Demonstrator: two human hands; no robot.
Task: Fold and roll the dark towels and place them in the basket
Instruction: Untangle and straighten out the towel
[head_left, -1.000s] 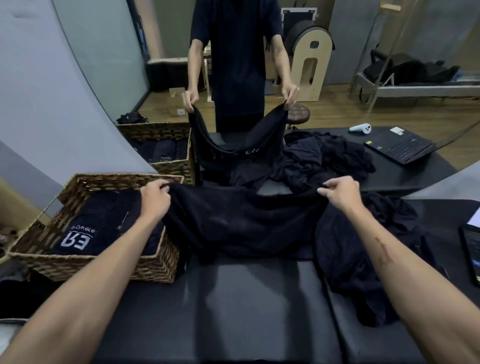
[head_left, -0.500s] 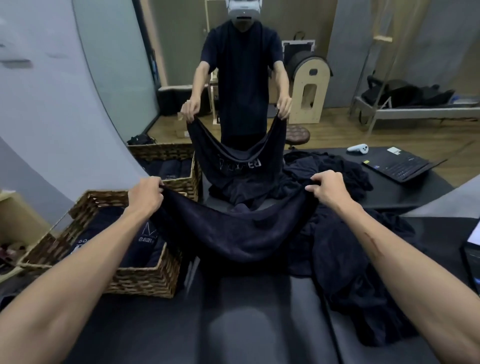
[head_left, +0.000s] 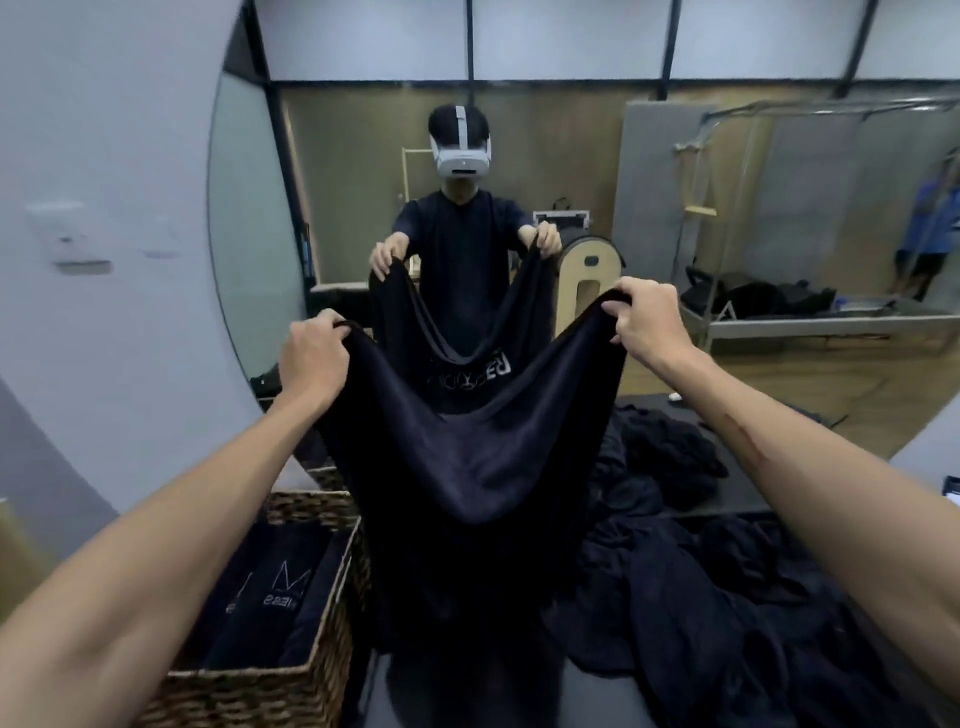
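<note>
A dark towel (head_left: 467, 483) hangs spread in the air in front of me, sagging in the middle. My left hand (head_left: 314, 358) grips its upper left corner and my right hand (head_left: 644, 314) grips its upper right corner, both raised to chest height. Below left stands a woven basket (head_left: 291, 680) with folded dark towels (head_left: 280, 587) inside. A heap of loose dark towels (head_left: 691, 587) lies on the black table to the right.
A large mirror (head_left: 545, 234) faces me and reflects a person wearing a white headset who holds up the same towel. The black table surface (head_left: 447, 706) shows below the hanging towel. A white paper edge (head_left: 951, 491) sits at far right.
Both hands have lifted the towel from table height up to chest height, and it now hangs free. The view has tilted upward toward the mirror.
</note>
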